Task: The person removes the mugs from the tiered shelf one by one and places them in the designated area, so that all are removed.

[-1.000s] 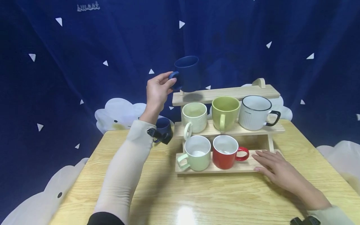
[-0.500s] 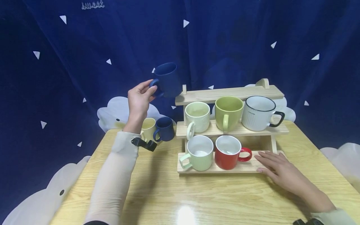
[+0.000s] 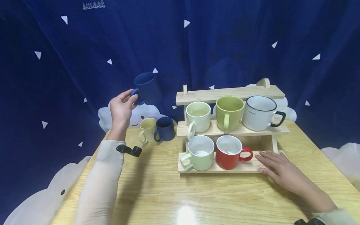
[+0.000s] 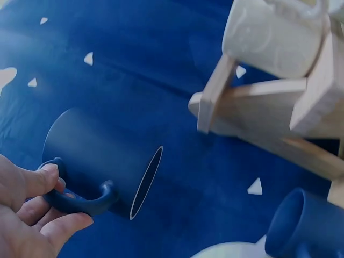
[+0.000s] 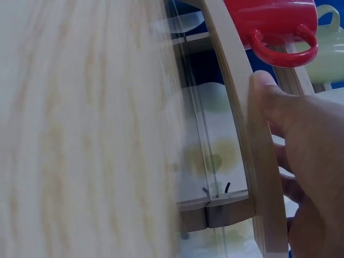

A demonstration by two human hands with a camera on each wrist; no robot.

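My left hand (image 3: 121, 106) is raised left of the wooden rack and pinches the handle of a dark blue mug (image 3: 149, 89). In the left wrist view thumb and fingers close on that handle, and the mug (image 4: 99, 158) is held apart from anything else. My right hand (image 3: 284, 170) rests on the right end of the rack's (image 3: 230, 92) bottom shelf, fingers extended, beside the red mug (image 3: 226, 156). In the right wrist view its thumb touches the shelf's front edge.
On the bottom shelf stands a mint mug (image 3: 202, 157). The middle shelf bears a pale green mug (image 3: 198, 117), an olive green mug (image 3: 233, 109) and a white mug (image 3: 256, 117). Left of the rack, a yellow mug (image 3: 149, 129) and another blue mug (image 3: 166, 129) stand on the table (image 3: 157, 193).
My left hand has carried the dark blue mug left and slightly down, away from above the rack's top shelf. The yellow mug has come into sight. My right hand stays on the bottom shelf.
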